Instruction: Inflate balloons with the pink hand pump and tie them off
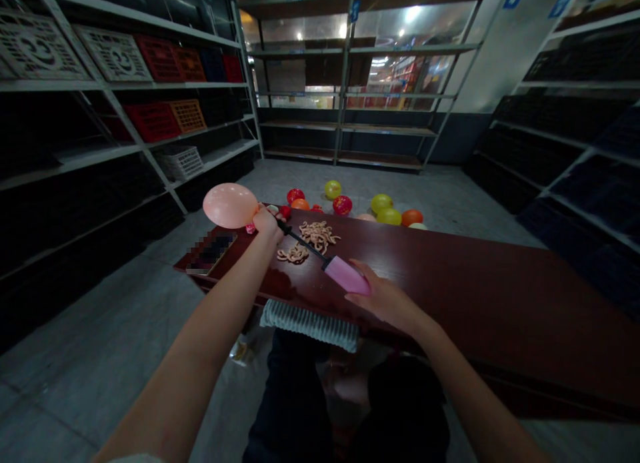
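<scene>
A pale peach balloon (230,206), swollen with air, sticks out to the left of my left hand (267,224). That hand is closed around the balloon's neck at the nozzle end of a hand pump. My right hand (383,295) grips the pink barrel of the balloon pump (345,275), and its black rod (306,244) shows between my two hands. Behind the rod, a heap of uninflated beige balloons (319,235) lies on the dark red table (450,276). A few red balloons lie just beyond my left hand.
A phone-like flat object (211,253), blurred out, lies at the table's left end. A grey ribbed cloth (310,324) hangs at the near edge. Yellow balloons (389,216), red and orange ones rest on the floor beyond. Metal shelves (345,123) with crates (155,121) surround the space.
</scene>
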Demonstrator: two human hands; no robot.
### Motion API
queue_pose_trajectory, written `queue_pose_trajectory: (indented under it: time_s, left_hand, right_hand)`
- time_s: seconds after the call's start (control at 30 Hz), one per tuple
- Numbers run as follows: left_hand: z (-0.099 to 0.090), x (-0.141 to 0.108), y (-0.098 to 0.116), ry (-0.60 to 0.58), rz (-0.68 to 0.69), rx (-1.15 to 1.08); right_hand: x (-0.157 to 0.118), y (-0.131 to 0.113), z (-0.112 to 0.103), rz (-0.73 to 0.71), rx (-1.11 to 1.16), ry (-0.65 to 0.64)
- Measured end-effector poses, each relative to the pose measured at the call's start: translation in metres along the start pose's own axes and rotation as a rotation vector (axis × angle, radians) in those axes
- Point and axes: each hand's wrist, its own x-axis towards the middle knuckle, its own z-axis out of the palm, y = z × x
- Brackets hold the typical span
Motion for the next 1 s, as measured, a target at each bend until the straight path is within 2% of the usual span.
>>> queue_pose_trajectory:
  time_s: [0.1, 0.23, 0.4, 0.5, 0.6, 0.7, 0.8, 0.9, 1.0]
  left_hand:
    - [0.002, -0.013, -0.002, 0.019, 0.001, 0.001]
    - [0.006, -0.038, -0.011, -0.109, -0.189, -0.031]
    - [0.016, -0.068, -0.034, -0.268, -0.410, -0.104]
    - [0.022, -0.079, -0.048, -0.345, -0.527, -0.117]
    - [0.025, -0.082, -0.054, -0.355, -0.550, -0.119]
    - [0.026, -0.078, -0.053, -0.296, -0.504, -0.075]
    - [0.028, -0.070, -0.049, -0.268, -0.463, 0.018]
    - [0.030, -0.059, -0.042, -0.245, -0.342, 0.070]
    - [0.032, -0.045, -0.028, -0.215, -0.229, 0.073]
  right_hand:
    - [-0.014, 0.001, 0.002, 0.091, 0.491, -0.199]
    - [-0.031, 0.001, 0.016, 0.154, 1.035, -0.342]
    - [-0.025, -0.007, 0.027, 0.146, 1.494, -0.501]
    - [-0.014, -0.018, 0.023, 0.147, 1.668, -0.463]
    - [-0.008, -0.029, 0.018, 0.157, 1.693, -0.415]
    - [-0.004, -0.035, 0.016, 0.184, 1.596, -0.388]
    - [-0.003, -0.034, 0.016, 0.151, 1.414, -0.316]
    - [-0.004, -0.030, 0.013, 0.094, 1.179, -0.258]
    - [-0.010, -0.024, 0.008, 0.097, 0.926, -0.210]
